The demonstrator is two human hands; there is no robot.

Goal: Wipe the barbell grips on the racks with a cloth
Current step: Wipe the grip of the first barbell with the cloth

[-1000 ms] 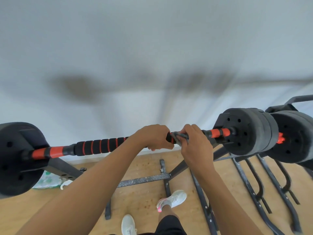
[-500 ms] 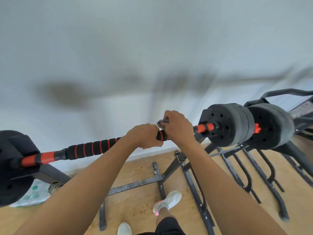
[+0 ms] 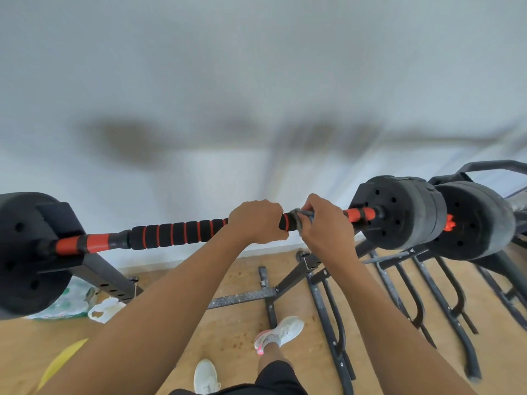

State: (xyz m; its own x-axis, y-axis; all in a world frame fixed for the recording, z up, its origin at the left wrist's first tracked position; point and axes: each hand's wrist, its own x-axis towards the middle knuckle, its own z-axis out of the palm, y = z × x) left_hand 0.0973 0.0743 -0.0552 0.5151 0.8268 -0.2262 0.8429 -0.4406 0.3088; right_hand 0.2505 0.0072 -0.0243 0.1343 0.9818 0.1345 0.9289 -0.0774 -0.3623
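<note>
Cloth [image 3: 304, 215] and right hand [image 3: 328, 228] have slid a little outward along the barbell [image 3: 119, 240]. Half a second ago that hand was butted against the left hand [image 3: 258, 222]; now a short black end of the foam grip [image 3: 176, 230] shows between them. The right fingers are curled over the bar, pinching the grey cloth bunched against it right at that end of the foam. The left hand is wrapped firmly round the foam just beside it, thumb side toward the cloth, seemingly steadying the bar on the rack [image 3: 105, 273].

I read this as a back-and-forth rub of the grip's right end, still underway. The long ribbed stretch left of the left hand lies bare of any cloth (whether it has had its turn, I cannot tell).

Room to the right is short: an orange sleeve [image 3: 360, 214] follows, then the weight plates [image 3: 399, 212] close the run, with a second barbell [image 3: 473, 220] touching or nearly touching them. To the left, the left hand itself is the stop; once it lifts or shifts, the foam runs unobstructed to the dark collar near the left plate [image 3: 22, 252]. Above and in front of the bar nothing crowds the hands.
</note>
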